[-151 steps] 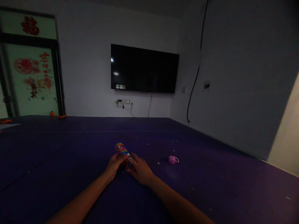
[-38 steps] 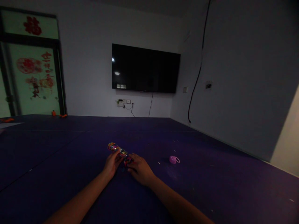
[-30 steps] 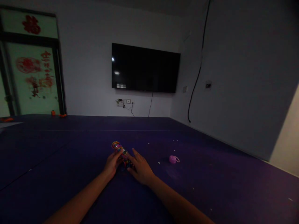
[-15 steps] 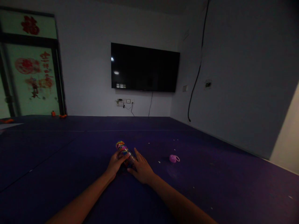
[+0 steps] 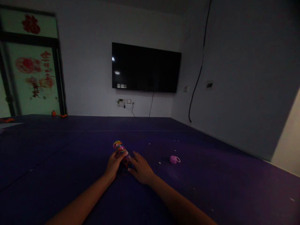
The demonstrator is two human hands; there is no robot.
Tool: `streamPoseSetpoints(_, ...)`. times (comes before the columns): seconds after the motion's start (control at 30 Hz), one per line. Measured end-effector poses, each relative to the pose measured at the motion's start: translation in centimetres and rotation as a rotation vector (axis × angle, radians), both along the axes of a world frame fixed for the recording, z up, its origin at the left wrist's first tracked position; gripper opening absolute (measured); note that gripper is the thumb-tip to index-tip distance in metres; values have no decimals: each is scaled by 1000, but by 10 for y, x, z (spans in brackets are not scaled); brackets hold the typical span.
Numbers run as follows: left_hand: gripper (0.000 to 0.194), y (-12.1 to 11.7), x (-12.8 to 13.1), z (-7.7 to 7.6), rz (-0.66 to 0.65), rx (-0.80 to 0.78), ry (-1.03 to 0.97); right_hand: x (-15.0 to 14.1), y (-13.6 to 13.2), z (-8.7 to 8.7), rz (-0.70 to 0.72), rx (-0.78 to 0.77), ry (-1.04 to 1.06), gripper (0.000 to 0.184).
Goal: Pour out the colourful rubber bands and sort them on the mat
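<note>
A clear plastic bottle (image 5: 117, 144) packed with small multicoloured pieces lies tilted between my hands, low over the purple surface. My left hand (image 5: 114, 162) is wrapped around its middle, thumb across the top. At the near right end, my right hand (image 5: 142, 169) holds the bottle between thumb and fingers; that end is partly hidden by the fingers. What the pieces inside are is too small and dark to tell. To the right, apart from both hands, a pink cap with a loop (image 5: 173, 159) rests on the surface.
The wide purple surface (image 5: 93, 200) carries small white scraps (image 5: 159, 162) near the cap. Orange objects (image 5: 53, 113) and a white sheet (image 5: 10, 125) are at the far left. A black television (image 5: 146, 68) hangs on the back wall, and a dark cable (image 5: 196, 86) runs down the right wall.
The bottle and my left hand have shifted slightly left. My right hand's fingers have drawn a little closer over the near end. The pink cap has stayed in place.
</note>
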State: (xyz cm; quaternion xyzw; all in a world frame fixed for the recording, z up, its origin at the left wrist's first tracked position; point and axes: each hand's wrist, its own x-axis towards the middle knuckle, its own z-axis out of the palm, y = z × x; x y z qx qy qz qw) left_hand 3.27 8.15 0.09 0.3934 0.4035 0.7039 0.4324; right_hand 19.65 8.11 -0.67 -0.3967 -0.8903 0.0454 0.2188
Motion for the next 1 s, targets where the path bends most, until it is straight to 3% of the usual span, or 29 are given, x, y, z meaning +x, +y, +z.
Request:
streamPoseSetpoints(0.37, 40, 9, -6, -5, 63, -3, -40, 0, -4, 3, -8, 35, 21, 41)
streamPoseSetpoints(0.53, 36, 7, -5, -4, 70, -12, -57, 1, -3, 10, -5, 74, 158, 29)
streamPoseSetpoints(0.73, 25, 7, -6, -3, 105, -17, -90, 5, 0, 12, -74, 80, 236, 43)
streamPoseSetpoints(1.0, 26, 7, -5, -3, 107, -15, -95, 4, 5, 6, -43, 67, 161, 42)
